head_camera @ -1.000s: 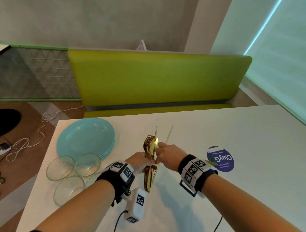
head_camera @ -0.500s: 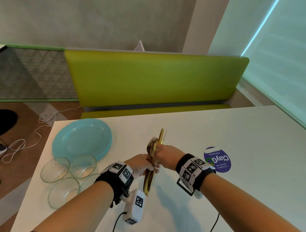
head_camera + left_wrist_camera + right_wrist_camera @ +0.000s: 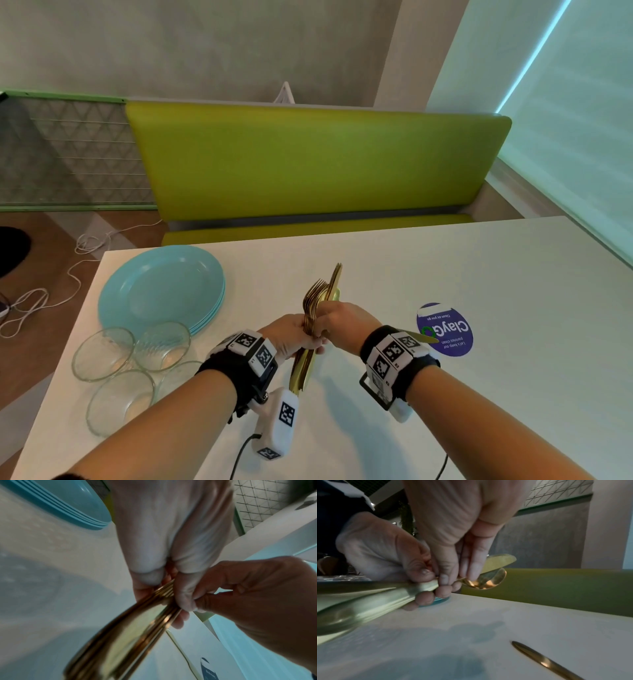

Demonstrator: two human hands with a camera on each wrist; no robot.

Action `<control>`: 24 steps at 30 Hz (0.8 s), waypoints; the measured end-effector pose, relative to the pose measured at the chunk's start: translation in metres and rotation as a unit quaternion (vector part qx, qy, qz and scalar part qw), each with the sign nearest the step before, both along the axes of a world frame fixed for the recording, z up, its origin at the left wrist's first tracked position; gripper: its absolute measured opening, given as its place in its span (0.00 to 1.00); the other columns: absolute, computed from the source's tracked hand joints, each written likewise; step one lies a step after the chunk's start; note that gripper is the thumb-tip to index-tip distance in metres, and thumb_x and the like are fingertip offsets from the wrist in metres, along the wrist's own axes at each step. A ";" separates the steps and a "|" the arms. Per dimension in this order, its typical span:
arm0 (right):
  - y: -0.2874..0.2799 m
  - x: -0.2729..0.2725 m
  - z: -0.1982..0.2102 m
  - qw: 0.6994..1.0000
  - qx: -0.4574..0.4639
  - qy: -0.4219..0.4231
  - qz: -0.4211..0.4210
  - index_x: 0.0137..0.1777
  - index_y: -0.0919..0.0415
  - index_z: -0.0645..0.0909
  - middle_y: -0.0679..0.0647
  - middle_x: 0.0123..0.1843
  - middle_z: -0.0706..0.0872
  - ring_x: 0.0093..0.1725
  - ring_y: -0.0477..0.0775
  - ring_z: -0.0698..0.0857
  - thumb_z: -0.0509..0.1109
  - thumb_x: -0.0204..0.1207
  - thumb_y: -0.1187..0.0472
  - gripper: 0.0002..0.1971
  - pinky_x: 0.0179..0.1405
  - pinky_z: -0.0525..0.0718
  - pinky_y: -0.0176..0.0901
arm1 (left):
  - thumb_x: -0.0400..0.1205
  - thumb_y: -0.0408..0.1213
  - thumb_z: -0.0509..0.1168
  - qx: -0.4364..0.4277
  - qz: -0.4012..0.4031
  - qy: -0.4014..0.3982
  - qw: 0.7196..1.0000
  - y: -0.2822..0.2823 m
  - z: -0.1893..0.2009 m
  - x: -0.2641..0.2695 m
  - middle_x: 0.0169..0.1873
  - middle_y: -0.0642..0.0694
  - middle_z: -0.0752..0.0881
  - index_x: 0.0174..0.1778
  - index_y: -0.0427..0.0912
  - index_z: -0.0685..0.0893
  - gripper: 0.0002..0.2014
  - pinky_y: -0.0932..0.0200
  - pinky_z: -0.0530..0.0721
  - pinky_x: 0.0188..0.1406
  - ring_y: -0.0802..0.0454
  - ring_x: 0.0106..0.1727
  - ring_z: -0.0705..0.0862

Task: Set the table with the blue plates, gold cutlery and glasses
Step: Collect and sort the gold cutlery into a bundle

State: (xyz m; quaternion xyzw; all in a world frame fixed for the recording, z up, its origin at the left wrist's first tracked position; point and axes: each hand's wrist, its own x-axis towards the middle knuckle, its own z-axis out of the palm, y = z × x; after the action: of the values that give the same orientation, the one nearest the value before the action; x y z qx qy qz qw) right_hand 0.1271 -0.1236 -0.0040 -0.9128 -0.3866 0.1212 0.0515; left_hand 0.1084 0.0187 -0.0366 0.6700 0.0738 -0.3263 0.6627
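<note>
My left hand [image 3: 294, 337] grips a bundle of gold cutlery [image 3: 313, 308] upright above the white table [image 3: 479, 274]; fork tines and knife blades stick out on top. My right hand [image 3: 339, 320] pinches the bundle from the right, just above the left hand. In the right wrist view its fingertips [image 3: 443, 580] close on the handles next to a spoon bowl [image 3: 489, 580]. One gold knife [image 3: 419, 337] lies on the table by my right wrist. A stack of blue plates [image 3: 161, 291] sits at the far left, with three clear glasses [image 3: 102, 353] in front of it.
A round purple sticker [image 3: 445, 330] is stuck on the table to the right of my hands. A green bench [image 3: 308, 154] runs along the table's far side. White cables [image 3: 41, 298] lie on the floor to the left.
One piece that my right hand held tilted away from the bundle now stands in line with it. Both hands stay in about the same place.
</note>
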 end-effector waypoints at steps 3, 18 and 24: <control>-0.006 0.001 -0.012 0.997 0.069 -0.020 -0.038 0.45 0.66 0.88 0.61 0.45 0.85 0.41 0.63 0.85 0.68 0.73 0.69 0.07 0.41 0.86 0.51 | 0.75 0.17 0.66 0.015 0.002 -0.003 1.000 -0.002 0.001 0.004 0.36 0.41 0.84 0.40 0.36 0.82 0.09 0.66 0.85 0.38 0.50 0.38 0.83; -0.082 0.038 -0.060 0.924 -0.140 0.059 -0.351 0.67 0.53 0.79 0.51 0.66 0.81 0.64 0.51 0.81 0.64 0.81 0.60 0.16 0.60 0.81 0.41 | 0.76 0.27 0.70 0.126 0.036 0.010 0.991 0.009 -0.022 0.032 0.50 0.32 0.89 0.44 0.40 0.81 0.06 0.42 0.81 0.66 0.39 0.53 0.87; -0.085 0.045 -0.069 0.924 -0.226 0.053 -0.304 0.61 0.55 0.83 0.53 0.56 0.87 0.55 0.54 0.87 0.61 0.83 0.56 0.13 0.49 0.83 0.41 | 0.74 0.33 0.73 0.146 0.052 0.025 0.988 0.009 -0.032 0.042 0.48 0.40 0.91 0.53 0.39 0.83 0.12 0.43 0.77 0.70 0.42 0.58 0.87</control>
State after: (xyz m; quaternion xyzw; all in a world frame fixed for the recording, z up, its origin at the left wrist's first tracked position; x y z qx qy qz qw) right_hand 0.1722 -0.2083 -0.0730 -0.9663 -0.0495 0.2316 -0.1012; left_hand 0.1503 0.0279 -0.0690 0.7466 0.1714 -0.2937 0.5719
